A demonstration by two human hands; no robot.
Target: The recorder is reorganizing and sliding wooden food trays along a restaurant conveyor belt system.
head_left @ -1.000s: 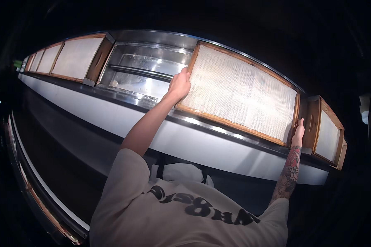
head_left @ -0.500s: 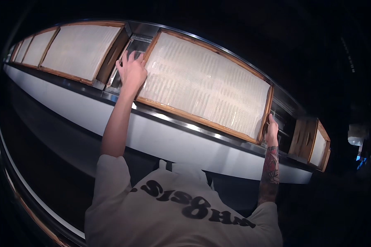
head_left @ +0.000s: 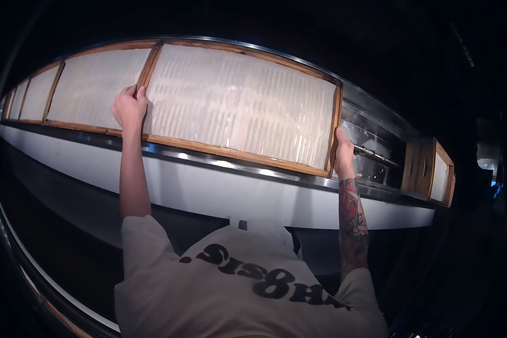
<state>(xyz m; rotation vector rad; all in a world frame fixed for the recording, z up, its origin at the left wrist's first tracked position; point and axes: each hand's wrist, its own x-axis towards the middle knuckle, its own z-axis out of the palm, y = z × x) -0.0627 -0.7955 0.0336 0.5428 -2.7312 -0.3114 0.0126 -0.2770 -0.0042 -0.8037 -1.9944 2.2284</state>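
Gripping a wood-framed filter panel (head_left: 242,107) by its two side edges, left hand (head_left: 129,107) and right hand (head_left: 343,153) clasp the frame.
Since a moment ago it has slid left against the neighbouring panel (head_left: 98,87), uncovering a dark steel opening (head_left: 372,152) whose inside is hard to make out.

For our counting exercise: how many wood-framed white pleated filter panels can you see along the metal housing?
6, perhaps more hidden at the dark ends. The big wood-framed white pleated filter panel between both hands; three and a sliver to its left; one far right.
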